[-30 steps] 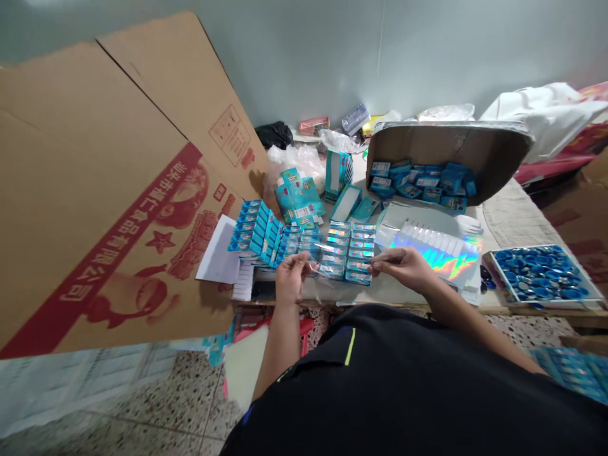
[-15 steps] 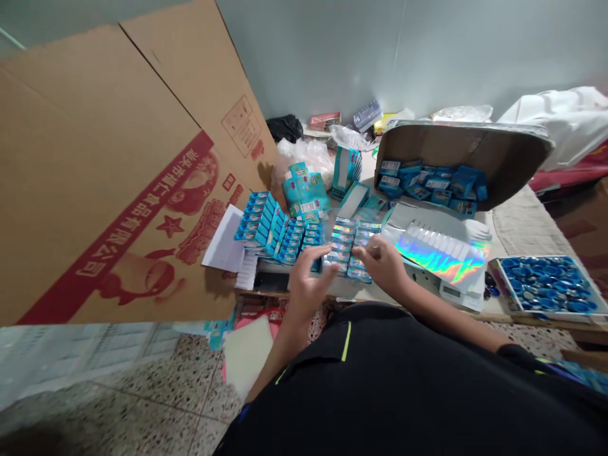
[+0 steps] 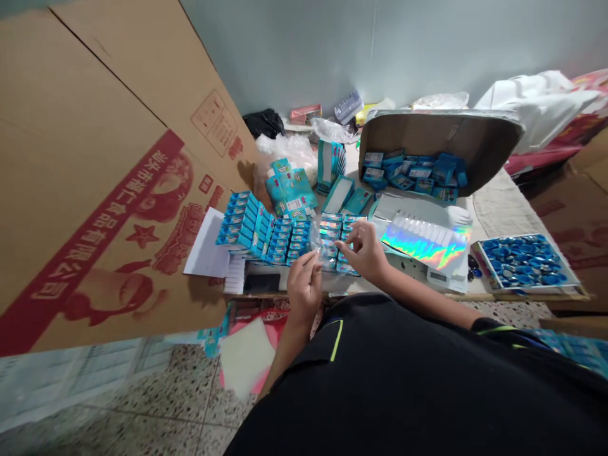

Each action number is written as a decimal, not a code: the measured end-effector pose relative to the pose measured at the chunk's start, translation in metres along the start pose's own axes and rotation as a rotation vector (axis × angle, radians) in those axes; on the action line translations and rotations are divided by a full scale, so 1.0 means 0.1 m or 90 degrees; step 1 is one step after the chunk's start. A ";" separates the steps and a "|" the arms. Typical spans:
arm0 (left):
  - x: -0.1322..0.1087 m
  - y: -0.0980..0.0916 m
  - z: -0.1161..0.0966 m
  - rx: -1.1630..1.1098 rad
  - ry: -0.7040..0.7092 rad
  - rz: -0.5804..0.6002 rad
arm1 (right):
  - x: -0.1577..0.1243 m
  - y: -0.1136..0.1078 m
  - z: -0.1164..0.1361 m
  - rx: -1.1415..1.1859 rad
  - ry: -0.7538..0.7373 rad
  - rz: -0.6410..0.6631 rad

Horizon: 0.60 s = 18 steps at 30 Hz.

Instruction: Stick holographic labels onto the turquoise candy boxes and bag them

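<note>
Clear plastic sheet (image 3: 314, 240), pinched by left hand (image 3: 303, 288) and right hand (image 3: 363, 250), two columns of foil packs (image 3: 330, 233) beside

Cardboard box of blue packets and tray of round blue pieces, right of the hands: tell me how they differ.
The cardboard box is larger and deep, with a tall brown wall, while the tray is shallow with a pale rim. The box holds rectangular blue packets, the tray round blue pieces. Both hold blue items.
</note>
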State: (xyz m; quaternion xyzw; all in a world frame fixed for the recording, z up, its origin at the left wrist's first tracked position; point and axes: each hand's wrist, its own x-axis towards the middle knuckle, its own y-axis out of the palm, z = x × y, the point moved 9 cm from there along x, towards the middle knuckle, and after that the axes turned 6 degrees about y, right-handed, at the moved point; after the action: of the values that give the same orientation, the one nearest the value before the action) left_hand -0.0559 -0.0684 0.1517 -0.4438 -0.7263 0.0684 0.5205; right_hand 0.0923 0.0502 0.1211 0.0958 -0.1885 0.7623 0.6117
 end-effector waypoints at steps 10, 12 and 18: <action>0.07 0.31 -0.18 0.096 0.195 0.122 | -0.25 0.09 0.42 -0.185 -0.192 0.314; 0.04 0.34 -0.24 0.071 0.216 0.108 | -0.25 0.03 0.39 -0.020 -0.113 0.320; 0.01 0.37 -0.33 0.043 0.197 0.077 | -0.22 0.13 -0.18 0.364 0.333 0.328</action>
State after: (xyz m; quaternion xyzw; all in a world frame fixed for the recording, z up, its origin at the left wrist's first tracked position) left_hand -0.0082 -0.0577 0.1466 -0.4744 -0.6066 0.0545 0.6356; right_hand 0.0860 0.0353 0.0945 0.0151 0.1721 0.9094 0.3783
